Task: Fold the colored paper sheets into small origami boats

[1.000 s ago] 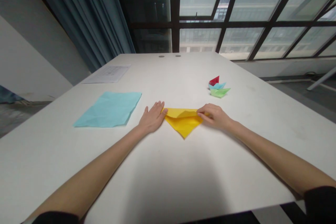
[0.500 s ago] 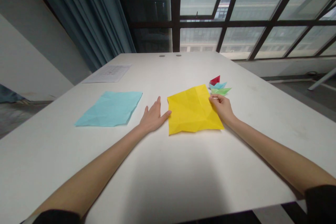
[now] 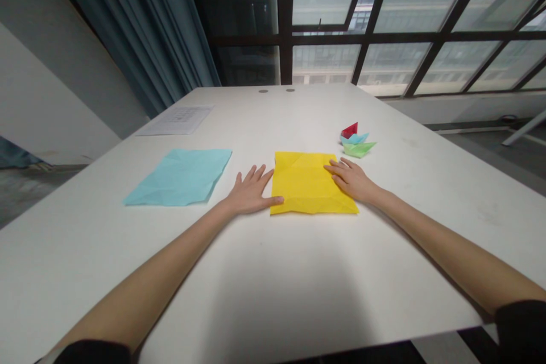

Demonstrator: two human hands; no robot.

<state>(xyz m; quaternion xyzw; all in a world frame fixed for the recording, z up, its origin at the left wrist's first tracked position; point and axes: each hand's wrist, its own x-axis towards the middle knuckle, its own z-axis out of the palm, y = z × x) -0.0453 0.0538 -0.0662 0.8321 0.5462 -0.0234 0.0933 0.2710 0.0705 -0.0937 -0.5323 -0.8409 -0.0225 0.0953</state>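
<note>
A creased yellow sheet of paper (image 3: 305, 185) lies on the white table in front of me, nearly square to my view. My left hand (image 3: 251, 192) rests open at its left edge, fingers spread, the thumb on the paper near the lower left corner. On the right side my right hand (image 3: 350, 179) lies flat and open, with its fingers over the upper right part of the sheet. To the left of my left hand is a light blue sheet of paper (image 3: 181, 177), also creased, apart from both hands.
Beyond my right hand sit small folded paper boats: a green one (image 3: 359, 149), a blue one (image 3: 355, 139) and a red one (image 3: 350, 130). A printed white sheet (image 3: 176, 120) lies at the table's far left. The table's (image 3: 273, 296) near edge runs below my arms.
The yellow paper has turned straighter and come down flat on the table. My right hand has gone from pinching its right edge to lying open on it; my left fingers have spread.
</note>
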